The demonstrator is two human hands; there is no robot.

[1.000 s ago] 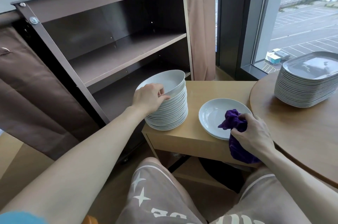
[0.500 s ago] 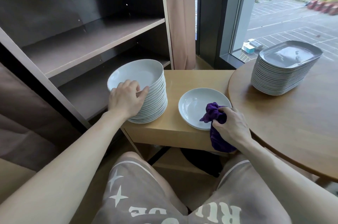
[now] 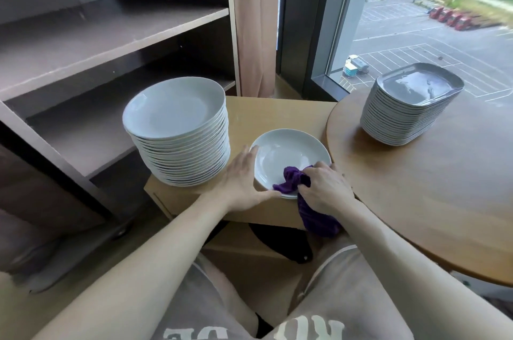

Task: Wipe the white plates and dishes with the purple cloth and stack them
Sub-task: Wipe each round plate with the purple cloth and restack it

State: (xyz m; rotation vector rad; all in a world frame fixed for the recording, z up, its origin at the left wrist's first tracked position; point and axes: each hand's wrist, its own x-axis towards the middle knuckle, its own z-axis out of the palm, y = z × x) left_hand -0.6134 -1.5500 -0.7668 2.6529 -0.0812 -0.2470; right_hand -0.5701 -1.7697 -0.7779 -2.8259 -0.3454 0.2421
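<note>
The left hand (image 3: 241, 184), fingers (image 3: 248, 157) straight, touches the left rim of a shallow white dish (image 3: 288, 153) on the small bench (image 3: 266, 112); the right hand (image 3: 324, 189) grips the purple cloth (image 3: 291, 180) on its near edge

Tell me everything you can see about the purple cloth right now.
The purple cloth looks like soft, fuzzy terry fabric, deep violet and bunched up. The right hand grips it around the middle. One crumpled end lies on the near inside of the shallow white dish. The other end hangs down past the front edge of the small wooden table.
</note>
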